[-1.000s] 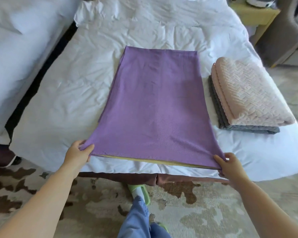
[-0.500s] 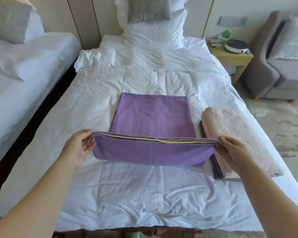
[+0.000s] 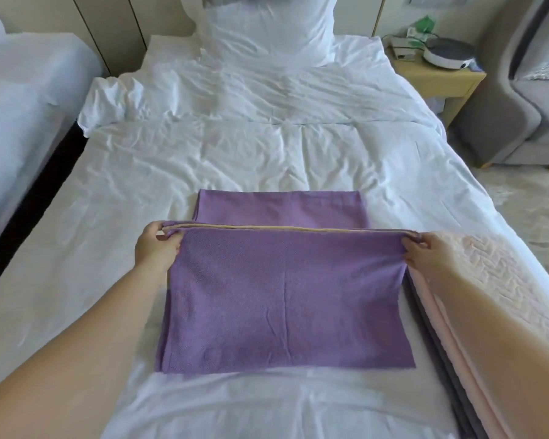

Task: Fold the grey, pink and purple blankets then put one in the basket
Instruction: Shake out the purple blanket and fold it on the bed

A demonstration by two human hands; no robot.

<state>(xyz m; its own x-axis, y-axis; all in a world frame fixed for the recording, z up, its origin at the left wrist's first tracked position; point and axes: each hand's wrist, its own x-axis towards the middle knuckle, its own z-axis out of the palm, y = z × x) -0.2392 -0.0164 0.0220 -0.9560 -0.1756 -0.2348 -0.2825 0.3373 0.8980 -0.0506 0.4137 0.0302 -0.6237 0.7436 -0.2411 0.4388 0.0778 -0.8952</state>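
Observation:
The purple blanket (image 3: 286, 293) lies on the white bed (image 3: 235, 153), its near half doubled over towards the far end. My left hand (image 3: 157, 248) pinches the left corner of the turned edge, and my right hand (image 3: 425, 253) pinches the right corner. A yellow lining shows along that held edge. A strip of the lower purple layer sticks out beyond it. To the right, the folded pink blanket (image 3: 495, 280) rests on top of the folded grey blanket (image 3: 431, 321), partly hidden by my right forearm. No basket is in view.
A white pillow (image 3: 267, 26) stands at the head of the bed. A yellow nightstand (image 3: 441, 80) with a round white device is at the back right, beside a grey armchair (image 3: 514, 115). A second white bed (image 3: 23, 99) is on the left, across a dark gap.
Both hands have carried the near edge of the purple blanket up and away over the rest of it, so the blanket is now doubled. The view has tilted up the bed.

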